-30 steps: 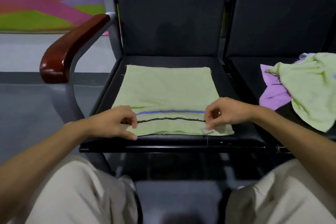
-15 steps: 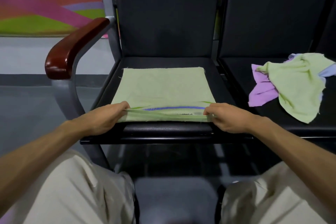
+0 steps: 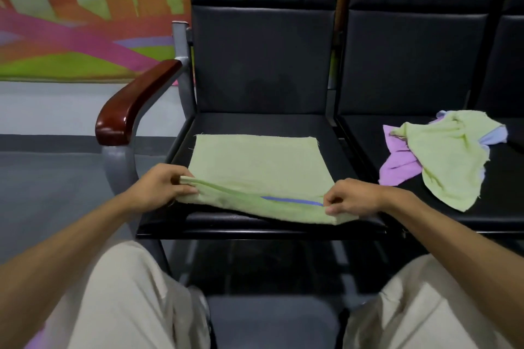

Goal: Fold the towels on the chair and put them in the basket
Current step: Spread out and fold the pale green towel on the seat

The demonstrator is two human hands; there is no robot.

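A light green towel [image 3: 258, 163] with a blue stripe lies spread on the black chair seat [image 3: 249, 123] in front of me. My left hand [image 3: 160, 188] pinches its near left corner and lifts it off the seat. My right hand [image 3: 350, 200] pinches the near right corner, lower down, so the near edge rises and curls over. On the seat to the right sits a crumpled heap: another green towel [image 3: 450, 161] over a purple towel [image 3: 398, 166] and a pale blue towel [image 3: 494, 136]. No basket is in view.
A brown wooden armrest [image 3: 136, 102] on a grey metal frame stands left of the seat. Black backrests [image 3: 261, 56] rise behind both seats. A colourful mural covers the wall at the left. My knees in beige trousers [image 3: 127, 300] sit below the seat's front edge.
Both hands have lifted the towel's near edge off the seat and begun carrying it away from me; the black stripe is now folded under. The camera has tilted up a little.
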